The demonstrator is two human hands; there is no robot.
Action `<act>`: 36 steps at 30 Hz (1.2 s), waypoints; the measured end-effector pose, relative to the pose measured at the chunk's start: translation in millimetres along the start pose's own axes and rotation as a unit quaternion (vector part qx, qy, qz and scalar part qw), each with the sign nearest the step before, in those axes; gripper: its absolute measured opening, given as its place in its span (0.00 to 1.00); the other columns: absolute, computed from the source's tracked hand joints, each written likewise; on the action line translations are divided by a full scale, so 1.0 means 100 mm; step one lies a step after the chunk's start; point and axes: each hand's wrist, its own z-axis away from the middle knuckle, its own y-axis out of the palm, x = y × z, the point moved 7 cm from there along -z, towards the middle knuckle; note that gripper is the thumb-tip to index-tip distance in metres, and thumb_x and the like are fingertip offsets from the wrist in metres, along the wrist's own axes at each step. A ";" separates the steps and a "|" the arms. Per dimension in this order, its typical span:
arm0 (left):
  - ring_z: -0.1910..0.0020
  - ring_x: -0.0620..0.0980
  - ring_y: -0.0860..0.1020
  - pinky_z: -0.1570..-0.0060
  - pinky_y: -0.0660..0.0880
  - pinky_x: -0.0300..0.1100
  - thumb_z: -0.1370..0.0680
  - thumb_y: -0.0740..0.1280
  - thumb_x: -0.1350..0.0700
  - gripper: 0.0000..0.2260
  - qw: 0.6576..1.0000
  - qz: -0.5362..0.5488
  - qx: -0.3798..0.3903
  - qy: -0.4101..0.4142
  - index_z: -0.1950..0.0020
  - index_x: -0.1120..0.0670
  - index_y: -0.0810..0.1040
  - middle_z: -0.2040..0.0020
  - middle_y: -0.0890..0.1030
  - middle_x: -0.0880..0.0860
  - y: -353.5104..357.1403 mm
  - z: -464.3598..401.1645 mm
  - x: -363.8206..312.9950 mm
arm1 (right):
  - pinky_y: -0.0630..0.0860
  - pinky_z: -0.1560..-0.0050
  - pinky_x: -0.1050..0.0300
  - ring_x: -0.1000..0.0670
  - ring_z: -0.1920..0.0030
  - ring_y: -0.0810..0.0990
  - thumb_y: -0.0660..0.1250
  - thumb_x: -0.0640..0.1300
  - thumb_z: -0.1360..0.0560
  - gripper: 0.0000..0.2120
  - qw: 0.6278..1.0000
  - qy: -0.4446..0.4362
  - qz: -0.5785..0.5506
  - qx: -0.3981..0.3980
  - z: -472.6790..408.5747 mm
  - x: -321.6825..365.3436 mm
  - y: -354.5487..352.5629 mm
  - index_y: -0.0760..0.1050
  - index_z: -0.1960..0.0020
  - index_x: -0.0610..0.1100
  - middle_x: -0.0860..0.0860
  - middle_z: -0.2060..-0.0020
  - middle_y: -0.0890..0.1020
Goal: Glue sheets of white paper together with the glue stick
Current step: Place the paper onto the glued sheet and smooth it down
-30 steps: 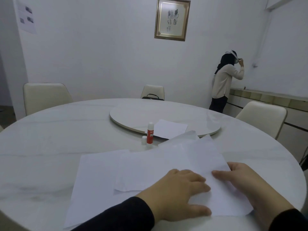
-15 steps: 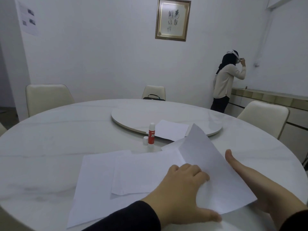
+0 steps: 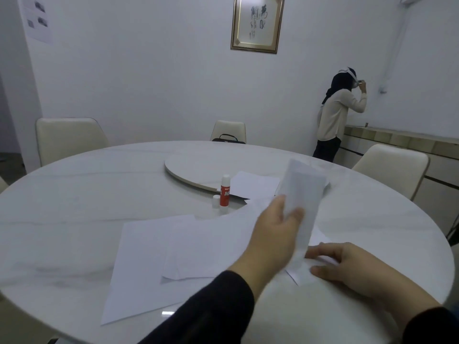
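Observation:
Overlapping white sheets [image 3: 159, 259] lie flat on the round white table [image 3: 74, 194] in front of me. My left hand [image 3: 275, 234] grips a white sheet [image 3: 301, 192] and holds it lifted, nearly upright and blurred. My right hand [image 3: 352, 266] presses flat on the near right corner of that paper on the table. A red and white glue stick [image 3: 225, 192] stands upright beyond the sheets, its white cap [image 3: 216, 201] beside it on the left. Another white sheet [image 3: 255, 186] rests partly on the turntable.
A round turntable [image 3: 188, 165] sits at the table's centre. Cream chairs stand at the left [image 3: 67, 137], far side [image 3: 229, 130] and right [image 3: 392, 165]. A person [image 3: 337, 115] stands at the far right wall by a low counter [image 3: 407, 140].
My left hand has risen from the table and lifted the right sheet up to nearly vertical. My right hand moved from under the sheet's edge to pressing on its near corner.

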 end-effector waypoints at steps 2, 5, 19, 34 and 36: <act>0.47 0.53 0.79 0.47 0.76 0.49 0.20 0.61 0.54 0.07 0.980 0.179 -0.006 -0.089 0.45 0.49 0.76 0.48 0.81 0.52 -0.12 -0.08 0.16 | 0.63 0.61 0.84 0.80 0.55 0.70 0.72 0.40 0.28 0.13 0.998 -0.029 0.047 0.040 -0.03 0.10 0.20 0.83 0.49 0.57 0.76 0.54 0.77; 0.47 0.56 0.81 0.52 0.78 0.50 0.21 0.61 0.55 0.12 0.933 0.338 -0.022 -0.117 0.39 0.55 0.75 0.46 0.83 0.57 -0.24 -0.12 0.21 | 0.64 0.51 0.77 0.73 0.46 0.70 0.72 0.40 0.28 0.14 0.997 0.006 0.069 0.025 -0.06 0.06 0.19 0.82 0.50 0.57 0.69 0.45 0.77; 0.44 0.60 0.78 0.46 0.75 0.55 0.19 0.58 0.59 0.12 0.827 0.541 -0.154 -0.012 0.41 0.64 0.74 0.43 0.79 0.63 -1.44 -0.45 -0.47 | 0.60 0.41 0.67 0.68 0.41 0.71 0.72 0.40 0.28 0.14 0.994 0.022 0.100 0.029 -0.03 0.09 0.24 0.82 0.53 0.60 0.72 0.46 0.77; 0.36 0.62 0.73 0.41 0.72 0.56 0.18 0.55 0.59 0.19 0.848 0.512 0.008 -0.133 0.31 0.68 0.66 0.34 0.73 0.66 -0.85 -0.34 -0.52 | 0.75 0.50 0.52 0.41 0.50 0.81 0.58 0.62 0.24 0.29 0.899 0.126 -0.418 0.044 -0.23 0.82 0.84 0.73 0.41 0.36 0.37 0.48 0.83; 0.33 0.62 0.70 0.32 0.63 0.53 0.19 0.56 0.59 0.19 0.844 0.516 0.026 -0.141 0.31 0.69 0.65 0.32 0.71 0.66 -0.85 -0.32 -0.54 | 0.78 0.49 0.46 0.37 0.48 0.82 0.58 0.62 0.24 0.33 0.828 0.133 -0.523 0.152 -0.23 1.00 1.09 0.71 0.39 0.33 0.34 0.45 0.81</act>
